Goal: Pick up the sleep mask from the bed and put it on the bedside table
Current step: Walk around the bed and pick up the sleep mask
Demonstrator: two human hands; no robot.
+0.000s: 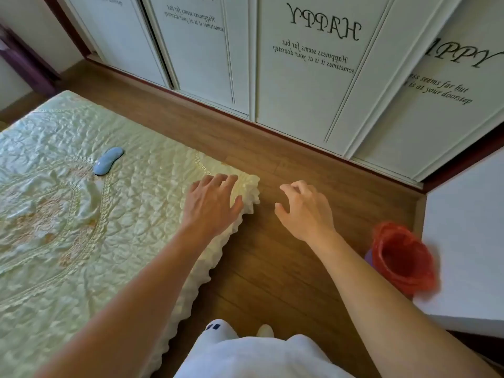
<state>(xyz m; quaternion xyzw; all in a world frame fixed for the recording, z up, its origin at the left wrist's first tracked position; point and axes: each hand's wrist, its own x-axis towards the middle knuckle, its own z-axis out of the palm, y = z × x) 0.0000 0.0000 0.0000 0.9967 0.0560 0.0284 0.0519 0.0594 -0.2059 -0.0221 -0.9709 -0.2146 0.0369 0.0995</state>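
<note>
A light blue sleep mask (108, 161) lies on the pale green quilted bed (68, 214), well to the left of both hands. My left hand (211, 203) hovers over the bed's ruffled corner, fingers spread and holding nothing. Over the wooden floor, my right hand (304, 211) is held out with loosely curled fingers, also holding nothing. The white bedside table (469, 241) stands at the right edge of the view.
White wardrobe doors (300, 77) with printed lettering run along the far side of the wooden floor (272, 268). A bin lined with a red bag (401, 257) stands on the floor against the bedside table. My white-clothed legs show at the bottom.
</note>
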